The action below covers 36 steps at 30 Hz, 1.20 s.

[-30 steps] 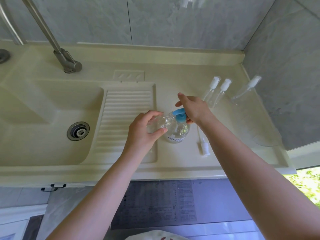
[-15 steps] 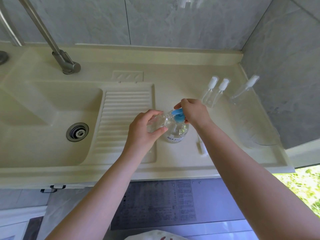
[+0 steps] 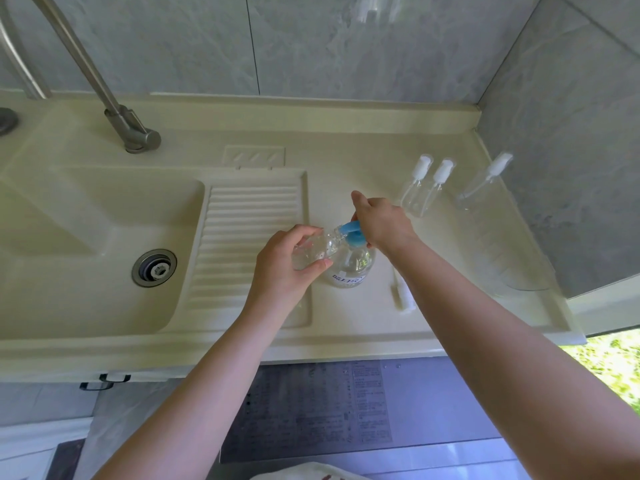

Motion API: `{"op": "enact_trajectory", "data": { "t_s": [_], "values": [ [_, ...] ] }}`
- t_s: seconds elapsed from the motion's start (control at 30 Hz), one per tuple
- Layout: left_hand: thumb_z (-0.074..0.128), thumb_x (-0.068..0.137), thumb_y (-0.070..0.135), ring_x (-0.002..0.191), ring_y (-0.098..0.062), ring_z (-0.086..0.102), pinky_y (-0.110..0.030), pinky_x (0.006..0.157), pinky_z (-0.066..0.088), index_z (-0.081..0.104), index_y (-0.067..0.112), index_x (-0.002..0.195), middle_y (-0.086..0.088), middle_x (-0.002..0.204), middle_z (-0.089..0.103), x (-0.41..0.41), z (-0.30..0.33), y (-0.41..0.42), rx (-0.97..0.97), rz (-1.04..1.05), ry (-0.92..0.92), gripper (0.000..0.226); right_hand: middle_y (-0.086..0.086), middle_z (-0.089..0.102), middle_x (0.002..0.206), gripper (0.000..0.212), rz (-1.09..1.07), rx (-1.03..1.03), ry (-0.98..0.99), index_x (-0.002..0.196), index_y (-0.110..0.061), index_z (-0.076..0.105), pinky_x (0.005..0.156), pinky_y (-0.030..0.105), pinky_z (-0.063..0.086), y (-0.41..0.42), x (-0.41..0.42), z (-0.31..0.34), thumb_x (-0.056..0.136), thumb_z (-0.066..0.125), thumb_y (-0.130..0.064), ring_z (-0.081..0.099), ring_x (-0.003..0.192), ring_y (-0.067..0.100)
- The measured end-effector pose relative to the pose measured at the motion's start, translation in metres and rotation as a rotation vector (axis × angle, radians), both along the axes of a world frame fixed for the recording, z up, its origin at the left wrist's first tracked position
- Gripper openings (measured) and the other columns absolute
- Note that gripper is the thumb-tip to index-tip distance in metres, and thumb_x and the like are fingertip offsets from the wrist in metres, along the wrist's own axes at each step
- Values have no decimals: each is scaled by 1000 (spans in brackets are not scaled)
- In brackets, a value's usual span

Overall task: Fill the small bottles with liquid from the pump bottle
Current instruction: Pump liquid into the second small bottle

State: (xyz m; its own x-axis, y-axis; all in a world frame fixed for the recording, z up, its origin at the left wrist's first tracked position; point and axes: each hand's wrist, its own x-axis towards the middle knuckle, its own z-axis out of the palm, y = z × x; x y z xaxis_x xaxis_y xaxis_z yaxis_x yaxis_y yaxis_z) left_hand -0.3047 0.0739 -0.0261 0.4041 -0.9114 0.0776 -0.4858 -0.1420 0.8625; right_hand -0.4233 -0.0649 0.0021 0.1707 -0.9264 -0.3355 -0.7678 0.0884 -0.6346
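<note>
A cream sink fills the counter, its tap behind. The pump bottle stands beside the ribbed drainboard. The right hand presses its blue pump, fingers curled over it. The left hand grips a small bottle, tilted at the spout. Three capped bottles stand behind.

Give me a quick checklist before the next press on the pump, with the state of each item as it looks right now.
1. Small bottle held: ok, left hand has its grip round it, tilted.
2. Bottle mouth at blue pump nozzle: ok, they appear to meet.
3. Right hand on the pump head: ok, resting on top.
4. Pump bottle upright on the counter: ok.
5. Fill level in the small bottle: cannot tell, clear liquid behind fingers.
6. Removed spray cap nearby: ok, lying on the counter under the right forearm.
</note>
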Motion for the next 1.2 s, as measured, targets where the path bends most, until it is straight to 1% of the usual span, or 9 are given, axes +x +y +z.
{"op": "enact_trajectory", "data": {
  "t_s": [0.13, 0.33, 0.43, 0.57, 0.73, 0.9, 1.0, 1.1, 1.2],
  "values": [
    [82, 76, 22, 98, 9, 54, 1, 82, 33, 66, 27, 112, 7, 104, 64, 2, 0, 0, -2, 7, -4, 40, 12, 71, 86, 54, 5, 22, -13, 89, -15, 69, 88, 37, 53, -2, -3, 1, 92, 29, -52, 68, 84, 33],
    [82, 76, 19, 95, 15, 52, 1, 80, 33, 66, 25, 112, 7, 106, 64, 0, 1, 1, -7, 5, 12, 40, 16, 67, 95, 48, -23, -81, 5, 91, -13, 67, 85, 39, 51, 0, 3, -6, 97, 26, -38, 61, 89, 39],
    [82, 76, 20, 98, 10, 55, 1, 82, 34, 66, 26, 112, 7, 106, 64, 1, -1, 1, 0, 6, 16, 41, 15, 67, 96, 51, -19, -109, 43, 91, -14, 67, 79, 38, 46, 1, 4, -9, 98, 25, -41, 59, 91, 38],
    [82, 75, 20, 98, 9, 56, 1, 82, 34, 66, 27, 112, 6, 106, 64, 0, -1, 0, 0, 2, 10, 41, 13, 68, 94, 59, 13, -41, 29, 91, -17, 68, 91, 40, 50, -1, -1, -5, 93, 23, -55, 64, 91, 36],
    [83, 75, 20, 96, 13, 54, 2, 81, 33, 66, 27, 112, 7, 106, 64, 2, 1, -1, -4, 9, 12, 41, 11, 70, 87, 56, 30, 3, 3, 88, -14, 67, 86, 37, 54, -5, -3, 0, 93, 28, -54, 69, 74, 31],
    [83, 75, 20, 100, 3, 58, -2, 84, 37, 66, 29, 112, 7, 106, 64, 2, -1, 0, -9, 14, 28, 41, 15, 68, 94, 47, 18, -79, 27, 86, -14, 65, 85, 40, 53, -3, 2, -5, 95, 28, -41, 64, 84, 39],
    [82, 75, 20, 102, -1, 58, -5, 85, 38, 66, 29, 111, 8, 106, 64, 2, -4, 0, -2, 8, 24, 40, 14, 65, 96, 47, -5, -145, 54, 88, -15, 66, 82, 38, 49, 2, 3, -11, 99, 27, -39, 59, 90, 39],
    [83, 74, 20, 101, 0, 58, -4, 85, 37, 66, 28, 111, 7, 105, 64, 3, -5, 0, -3, 10, 18, 41, 15, 66, 98, 49, -14, -110, 41, 91, -15, 67, 83, 39, 47, 0, 2, -11, 98, 27, -42, 57, 93, 39],
    [83, 74, 20, 99, 5, 56, -2, 84, 35, 67, 28, 111, 8, 105, 64, 2, -5, 0, 3, 2, 13, 41, 16, 67, 95, 52, -13, -36, 14, 91, -14, 67, 90, 40, 48, -3, -2, -7, 95, 27, -47, 60, 93, 38]
  ]
}}
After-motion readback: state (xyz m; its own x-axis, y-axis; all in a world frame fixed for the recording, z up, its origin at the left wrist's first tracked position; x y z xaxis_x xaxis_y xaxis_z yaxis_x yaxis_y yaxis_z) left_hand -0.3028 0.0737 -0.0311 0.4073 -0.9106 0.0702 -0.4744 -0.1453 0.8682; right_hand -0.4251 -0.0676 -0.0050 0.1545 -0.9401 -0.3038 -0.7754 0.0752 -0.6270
